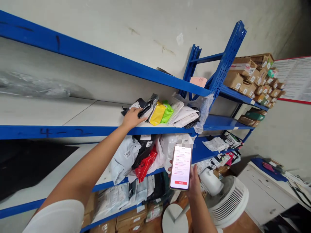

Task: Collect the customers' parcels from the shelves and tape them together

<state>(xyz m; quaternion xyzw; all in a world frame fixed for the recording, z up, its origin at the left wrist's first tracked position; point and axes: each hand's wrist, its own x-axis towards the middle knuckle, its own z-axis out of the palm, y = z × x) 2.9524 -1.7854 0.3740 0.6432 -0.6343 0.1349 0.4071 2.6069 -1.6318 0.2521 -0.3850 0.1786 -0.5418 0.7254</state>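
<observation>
My left hand (133,118) reaches onto the middle shelf. Its fingers are closed on a black mailing bag (139,103) with a white label, at the left end of a row of parcels. Beside it, to the right, stand a yellow mailing bag (157,114), a bright green one (167,112) and several white ones (186,116), leaning together. Lower down, my right hand (194,181) is wrapped round a smartphone (180,168), held upright. Its lit screen shows a list and a red button; the text is too small to read.
Blue shelf beams (97,61) run across above and below my left arm. Fuller bags, including a red one (145,165), fill the shelf underneath. A white fan (228,204) stands on the floor at right. Small cardboard boxes (252,76) are stacked on the farther rack. A white cabinet (262,191) stands behind the fan.
</observation>
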